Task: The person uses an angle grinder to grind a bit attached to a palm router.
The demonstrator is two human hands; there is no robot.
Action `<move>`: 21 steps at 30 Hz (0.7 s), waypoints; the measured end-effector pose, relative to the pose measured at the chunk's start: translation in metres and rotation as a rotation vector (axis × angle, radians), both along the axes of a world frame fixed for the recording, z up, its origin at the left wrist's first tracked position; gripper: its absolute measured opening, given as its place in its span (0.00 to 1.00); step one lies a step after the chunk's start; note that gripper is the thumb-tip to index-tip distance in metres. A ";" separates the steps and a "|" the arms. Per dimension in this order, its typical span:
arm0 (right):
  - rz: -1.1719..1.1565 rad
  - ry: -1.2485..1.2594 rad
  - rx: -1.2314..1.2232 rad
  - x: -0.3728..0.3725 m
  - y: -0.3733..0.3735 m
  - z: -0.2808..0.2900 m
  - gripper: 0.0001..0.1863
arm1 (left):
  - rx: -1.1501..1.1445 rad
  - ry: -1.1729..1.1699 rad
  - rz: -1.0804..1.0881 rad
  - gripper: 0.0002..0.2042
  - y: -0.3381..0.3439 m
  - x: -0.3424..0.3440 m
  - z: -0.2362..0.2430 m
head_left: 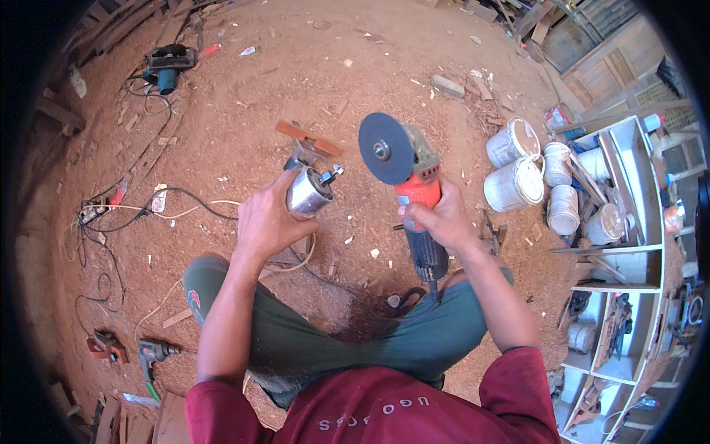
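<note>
My right hand [441, 222] is wrapped round the red and black body of an angle grinder [421, 196]. The grinder's dark round disc [387, 148] is uppermost, its face and centre nut showing, and the cord end points down toward my lap. In my left hand [272, 222] is a silver, cylindrical power tool that looks like a trim router [310, 194]; its threaded shaft and collet point up and right. Just beyond it, on the ground, lies an orange-brown wooden piece [310, 138]. The two tools are held apart, above my knees.
A circular saw [168, 68] lies at the far left, with cords trailing across the dirt. Near left are a drill [151, 359] and an orange-brown tool [107, 348]. White buckets [513, 185] and a white shelf unit [617, 288] stand on the right. A brick [448, 86] sits farther off.
</note>
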State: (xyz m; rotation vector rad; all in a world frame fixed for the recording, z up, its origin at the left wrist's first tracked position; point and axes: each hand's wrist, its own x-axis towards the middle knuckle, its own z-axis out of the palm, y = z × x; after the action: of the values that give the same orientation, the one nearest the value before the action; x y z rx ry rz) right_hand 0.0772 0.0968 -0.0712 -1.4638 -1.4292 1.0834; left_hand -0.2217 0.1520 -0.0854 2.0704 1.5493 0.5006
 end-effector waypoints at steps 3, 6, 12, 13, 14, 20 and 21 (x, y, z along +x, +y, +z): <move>-0.002 -0.016 -0.006 -0.007 -0.002 -0.003 0.26 | -0.012 0.052 0.000 0.35 0.000 0.004 0.000; -0.001 -0.052 0.044 -0.010 -0.003 -0.001 0.26 | -0.015 0.069 -0.008 0.35 0.000 0.007 0.001; 0.022 -0.154 0.093 -0.009 -0.002 -0.001 0.26 | -0.028 0.098 -0.016 0.36 -0.001 0.008 0.003; 0.030 -0.149 0.095 -0.010 -0.001 -0.001 0.26 | -0.020 0.095 -0.018 0.36 -0.001 0.007 0.002; 0.028 -0.143 0.094 -0.011 -0.001 -0.001 0.26 | -0.011 0.092 -0.019 0.36 -0.001 0.007 0.001; 0.026 -0.172 0.082 -0.010 0.000 -0.004 0.26 | 0.025 0.073 -0.039 0.38 -0.001 0.007 0.000; 0.037 -0.170 0.073 -0.010 0.001 -0.006 0.26 | 0.018 0.075 -0.038 0.38 -0.002 0.007 0.000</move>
State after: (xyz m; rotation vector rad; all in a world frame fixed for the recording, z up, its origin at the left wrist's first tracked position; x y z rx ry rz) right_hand 0.0673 0.0976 -0.0772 -1.5121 -1.6030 0.9373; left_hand -0.2149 0.1504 -0.0851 2.1512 1.5495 0.4288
